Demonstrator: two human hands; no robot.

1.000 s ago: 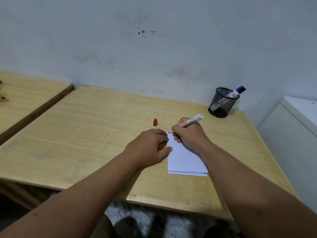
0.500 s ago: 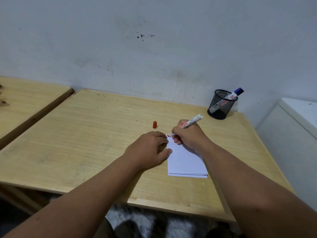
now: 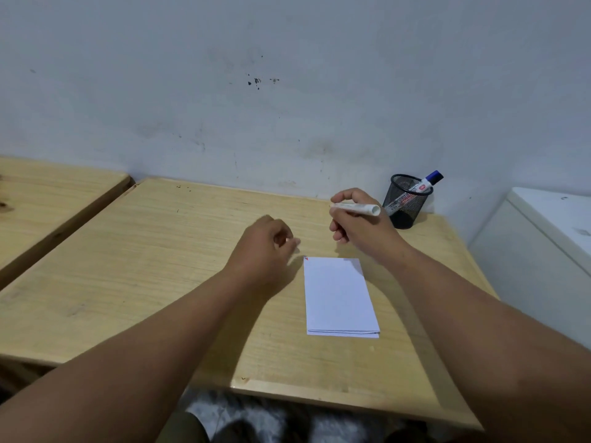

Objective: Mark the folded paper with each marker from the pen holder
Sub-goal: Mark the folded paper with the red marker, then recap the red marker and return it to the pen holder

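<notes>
Folded paper (image 3: 339,295) lies flat on the counter (image 3: 160,266), right of centre. The pen holder (image 3: 406,203) stands at the far right corner against the wall (image 3: 287,75), with one marker (image 3: 427,184) in it. The left hand (image 3: 267,247) is left of the paper's far edge; the right hand (image 3: 361,222), holding a marker (image 3: 355,208), is between paper and holder.

My right hand (image 3: 361,223) is now up off the folded white paper (image 3: 339,295), carrying the white-barrelled marker (image 3: 356,208) level above the wooden table instead of pressing its tip to the sheet's far left corner. My left hand (image 3: 267,247) no longer pins the paper; it sits left of it, fingers curled over where the small red cap stood, a tiny red mark (image 3: 306,258) now uncovered.
</notes>
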